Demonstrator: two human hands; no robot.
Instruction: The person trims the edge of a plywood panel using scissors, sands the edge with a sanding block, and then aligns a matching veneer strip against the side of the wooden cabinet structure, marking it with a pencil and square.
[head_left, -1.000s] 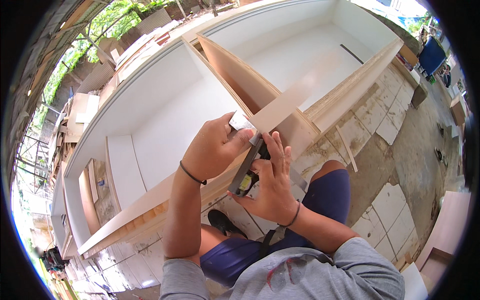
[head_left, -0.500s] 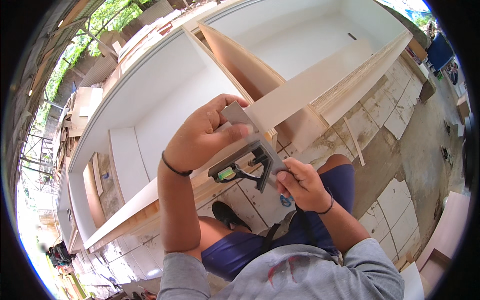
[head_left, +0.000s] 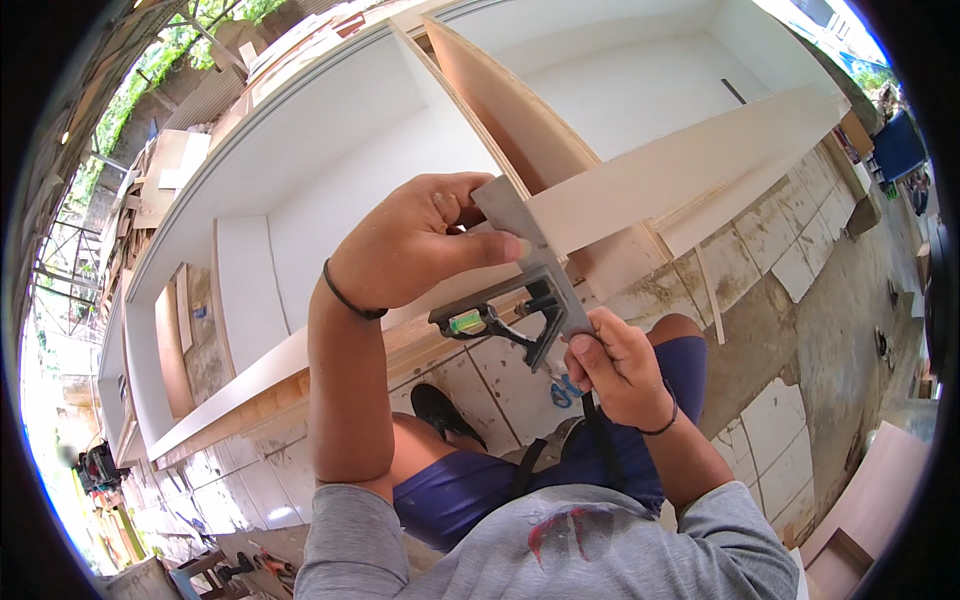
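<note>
A combination square (head_left: 548, 262) with a steel blade and a dark head holding a green level vial is in both my hands. My left hand (head_left: 425, 240) is closed on the upper part of its blade, thumb flat on the face, fingers partly hidden behind. My right hand (head_left: 618, 368) pinches the lower end of the blade. The blade lies across the near end of a long pale board (head_left: 690, 170), which stretches away to the right over the cabinet. Whether my left fingers also grip the board is hidden.
A large white-lined cabinet carcass (head_left: 350, 180) lies before me, with an upright wooden divider (head_left: 510, 105) in its middle. Worn tiles (head_left: 790, 440) cover part of the floor. Scrap boards (head_left: 165, 180) are piled at the far left; a pale panel (head_left: 880, 490) stands at right.
The square has shifted slightly right in the view, with both hands still on it. The long board now sits at a flatter angle, and the view has turned a little.
</note>
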